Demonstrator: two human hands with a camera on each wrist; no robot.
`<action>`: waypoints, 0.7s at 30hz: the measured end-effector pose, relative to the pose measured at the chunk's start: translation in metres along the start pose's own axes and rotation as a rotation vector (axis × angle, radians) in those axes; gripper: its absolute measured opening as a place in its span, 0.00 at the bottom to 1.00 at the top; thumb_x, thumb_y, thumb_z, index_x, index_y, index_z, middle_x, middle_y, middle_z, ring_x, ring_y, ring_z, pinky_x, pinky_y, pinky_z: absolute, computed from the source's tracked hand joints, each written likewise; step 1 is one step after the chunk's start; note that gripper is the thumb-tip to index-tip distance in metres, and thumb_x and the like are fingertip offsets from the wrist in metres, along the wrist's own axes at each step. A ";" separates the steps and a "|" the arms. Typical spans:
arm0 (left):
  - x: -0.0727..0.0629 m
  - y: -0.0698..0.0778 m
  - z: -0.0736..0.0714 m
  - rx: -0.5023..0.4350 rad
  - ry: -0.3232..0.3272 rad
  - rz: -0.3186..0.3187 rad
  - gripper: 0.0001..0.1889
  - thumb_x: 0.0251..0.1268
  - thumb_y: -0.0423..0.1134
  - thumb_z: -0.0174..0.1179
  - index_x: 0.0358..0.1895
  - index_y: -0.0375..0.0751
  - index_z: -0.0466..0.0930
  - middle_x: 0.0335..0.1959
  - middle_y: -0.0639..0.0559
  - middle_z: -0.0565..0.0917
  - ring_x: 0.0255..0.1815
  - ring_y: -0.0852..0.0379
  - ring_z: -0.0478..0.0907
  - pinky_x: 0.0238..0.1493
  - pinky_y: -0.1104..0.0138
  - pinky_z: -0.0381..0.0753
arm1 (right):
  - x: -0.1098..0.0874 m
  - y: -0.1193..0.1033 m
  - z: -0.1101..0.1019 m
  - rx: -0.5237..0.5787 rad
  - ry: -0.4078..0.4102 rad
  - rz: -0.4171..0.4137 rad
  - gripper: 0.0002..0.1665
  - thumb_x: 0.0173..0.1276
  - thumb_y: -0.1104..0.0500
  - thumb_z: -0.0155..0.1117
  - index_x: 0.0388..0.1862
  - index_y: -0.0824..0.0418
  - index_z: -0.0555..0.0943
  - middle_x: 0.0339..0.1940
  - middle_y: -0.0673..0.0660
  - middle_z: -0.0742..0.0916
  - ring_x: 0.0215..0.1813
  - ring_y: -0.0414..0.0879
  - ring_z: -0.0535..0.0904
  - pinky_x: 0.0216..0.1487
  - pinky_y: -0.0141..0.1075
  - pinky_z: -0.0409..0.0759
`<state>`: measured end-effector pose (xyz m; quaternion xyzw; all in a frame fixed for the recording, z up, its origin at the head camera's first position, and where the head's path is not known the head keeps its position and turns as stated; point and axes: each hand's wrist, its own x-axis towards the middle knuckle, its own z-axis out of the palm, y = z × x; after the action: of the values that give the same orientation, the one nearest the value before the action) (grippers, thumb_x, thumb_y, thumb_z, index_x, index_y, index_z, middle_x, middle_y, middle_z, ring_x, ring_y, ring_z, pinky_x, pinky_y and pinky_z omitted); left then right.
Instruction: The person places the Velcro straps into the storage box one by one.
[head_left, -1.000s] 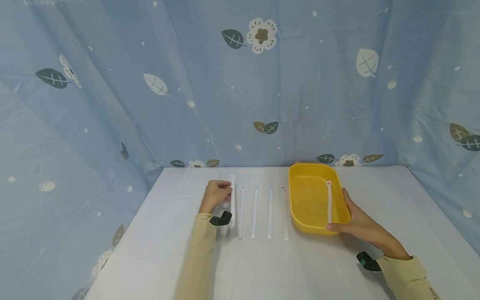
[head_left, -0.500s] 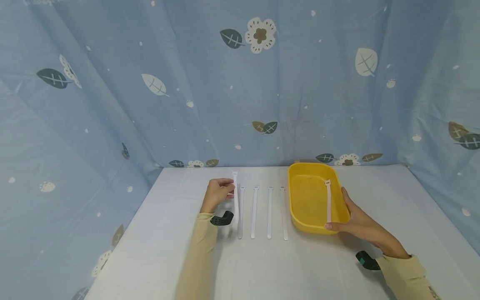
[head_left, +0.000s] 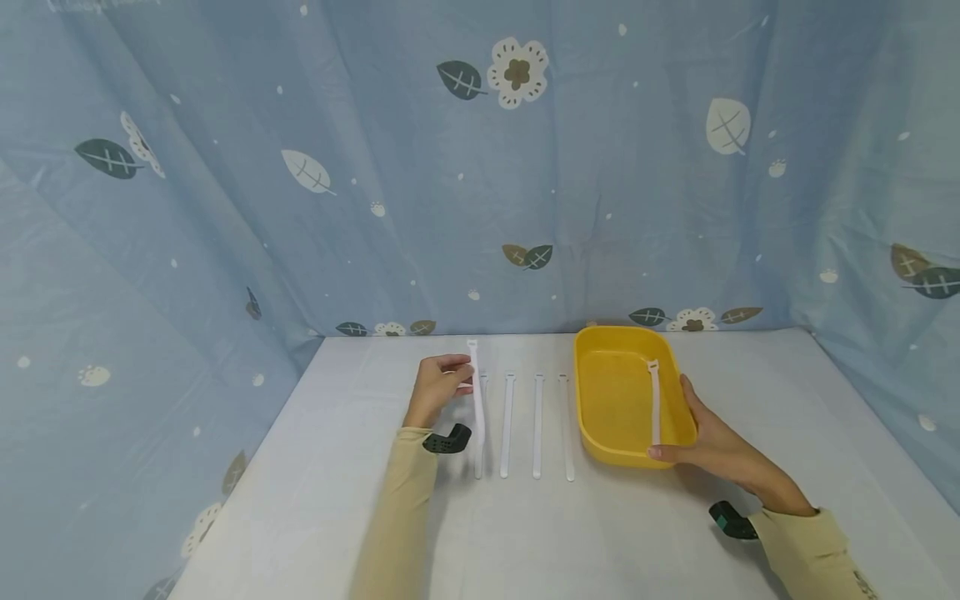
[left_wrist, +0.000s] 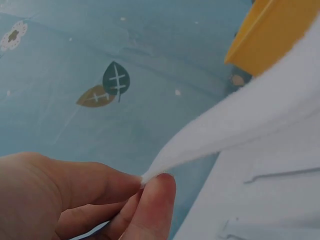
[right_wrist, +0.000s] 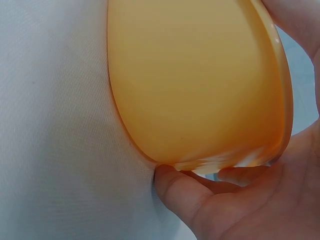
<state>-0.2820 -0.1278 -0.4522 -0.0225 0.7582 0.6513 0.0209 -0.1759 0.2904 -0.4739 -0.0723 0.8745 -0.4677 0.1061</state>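
My left hand [head_left: 438, 385] pinches a white hook-and-loop cable tie [head_left: 477, 404] between thumb and fingers, its slotted head pointing up and away. The left wrist view shows the fuzzy strap [left_wrist: 225, 130] running from the fingertips toward the upper right. Over at the right, my right hand [head_left: 716, 442] grips the near right corner of a yellow plastic bin [head_left: 618, 455], thumb over the rim. Inside the bin one white cable tie [head_left: 656, 404] leans along the right side. Several like it, including a white cable tie [head_left: 507, 429], lie in a row; the leftmost is partly hidden.
A white cloth covers the table [head_left: 517, 542]. Blue patterned curtain [head_left: 420, 167] hangs behind and at both sides, close to the bin's far edge. Each forearm carries a black wrist camera [head_left: 447, 439].
My left hand has shifted slightly right with its cable tie, which now overlaps the leftmost tie of the row. The right hand and the bin have stayed in place.
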 end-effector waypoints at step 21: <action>-0.008 0.008 0.026 -0.058 -0.063 0.056 0.15 0.70 0.30 0.63 0.57 0.30 0.84 0.47 0.37 0.84 0.40 0.53 0.86 0.43 0.64 0.92 | 0.000 0.001 0.000 0.045 -0.016 0.013 0.79 0.63 0.49 0.76 0.82 0.57 0.19 0.86 0.74 0.41 0.81 0.70 0.52 0.73 0.79 0.55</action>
<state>-0.2748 -0.1005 -0.4473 0.0187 0.7382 0.6738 0.0255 -0.1764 0.2908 -0.4743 -0.0680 0.8635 -0.4858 0.1175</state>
